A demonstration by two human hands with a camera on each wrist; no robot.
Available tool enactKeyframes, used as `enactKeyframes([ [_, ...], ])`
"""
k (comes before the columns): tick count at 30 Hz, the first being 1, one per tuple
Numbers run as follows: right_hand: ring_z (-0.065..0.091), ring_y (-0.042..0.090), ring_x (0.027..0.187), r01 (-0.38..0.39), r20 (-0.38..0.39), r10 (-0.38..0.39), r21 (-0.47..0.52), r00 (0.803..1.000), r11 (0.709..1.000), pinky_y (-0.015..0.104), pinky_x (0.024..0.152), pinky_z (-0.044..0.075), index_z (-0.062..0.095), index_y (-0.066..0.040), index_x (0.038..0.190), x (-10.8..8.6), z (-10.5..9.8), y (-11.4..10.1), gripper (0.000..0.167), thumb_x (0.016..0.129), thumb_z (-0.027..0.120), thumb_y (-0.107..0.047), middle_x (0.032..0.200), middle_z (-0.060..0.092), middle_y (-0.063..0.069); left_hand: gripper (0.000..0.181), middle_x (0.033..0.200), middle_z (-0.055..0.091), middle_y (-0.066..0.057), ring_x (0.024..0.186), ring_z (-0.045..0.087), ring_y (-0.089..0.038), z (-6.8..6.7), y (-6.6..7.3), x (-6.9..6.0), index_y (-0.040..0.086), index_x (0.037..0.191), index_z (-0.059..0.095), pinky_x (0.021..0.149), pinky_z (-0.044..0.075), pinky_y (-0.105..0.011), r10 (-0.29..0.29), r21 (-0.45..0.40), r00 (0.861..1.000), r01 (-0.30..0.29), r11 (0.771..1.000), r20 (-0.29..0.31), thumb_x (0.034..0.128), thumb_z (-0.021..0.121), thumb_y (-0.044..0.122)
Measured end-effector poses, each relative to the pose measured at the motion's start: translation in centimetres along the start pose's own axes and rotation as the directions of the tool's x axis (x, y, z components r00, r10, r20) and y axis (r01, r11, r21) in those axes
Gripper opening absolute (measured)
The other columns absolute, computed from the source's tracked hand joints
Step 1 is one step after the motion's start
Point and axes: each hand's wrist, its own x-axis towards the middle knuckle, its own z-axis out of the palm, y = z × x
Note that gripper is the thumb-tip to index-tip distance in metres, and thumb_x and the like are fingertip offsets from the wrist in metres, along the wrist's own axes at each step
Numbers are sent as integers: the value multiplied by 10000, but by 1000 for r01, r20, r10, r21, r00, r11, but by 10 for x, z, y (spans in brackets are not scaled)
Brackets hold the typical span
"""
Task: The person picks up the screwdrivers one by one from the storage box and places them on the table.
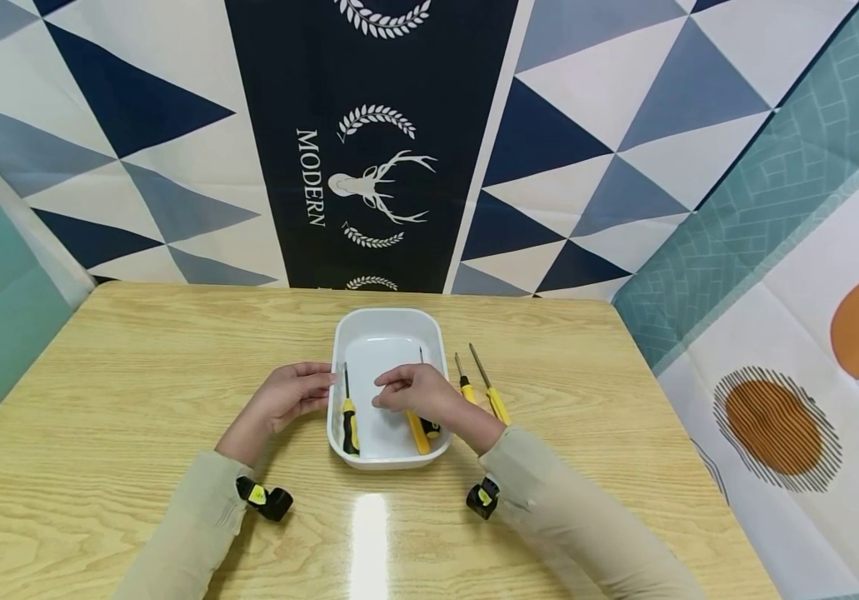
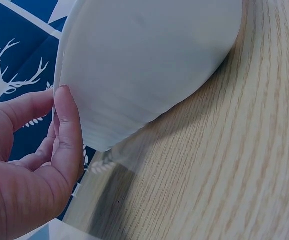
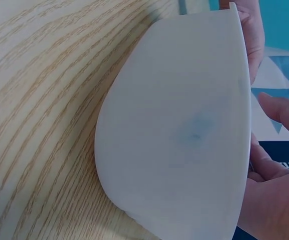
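A white plastic tub (image 1: 378, 460) stands on the wooden table. At its left rim my left hand (image 1: 296, 394) holds the edge, with the rim between thumb and fingers in the left wrist view. My right hand (image 1: 420, 392) hovers over the tub's right half, thumb and fingers apart and nothing between them. Inside the tub, a black-and-yellow screwdriver (image 1: 350, 421) lies along the left wall. Under my right hand lie a yellow handle (image 1: 419, 435) and a black-handled tool (image 1: 431, 428), both partly hidden.
Right of the tub, a screwdriver (image 1: 466, 387) with a black-and-yellow handle and a long-shafted tool (image 1: 498, 404) with a yellow handle lie on the table (image 1: 586, 467). Patterned cloth (image 1: 549, 167) hangs behind the table's far edge.
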Motion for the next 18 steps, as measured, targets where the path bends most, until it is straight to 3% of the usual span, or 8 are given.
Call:
enactKeyframes([
  [6,638,177,847,-18,9,18,13,1000,1000,318,783,544,649,-115,1117,2,3,0,350,812,725,-269,942,632,19,486,887,624,12,734,620,-70,1,2,0,-78,1317,434,691,562,-187,-21,-6,1000,21,1000,-7,913,604,131],
  [18,649,195,853,-15,6,15,1,1000,1000,327,782,542,646,-111,1123,6,5,1,356,811,727,-260,939,636,21,488,897,623,13,738,625,-67,1,2,-2,-82,1324,422,693,562,-183,1,0,1000,-1,1000,2,920,593,133],
])
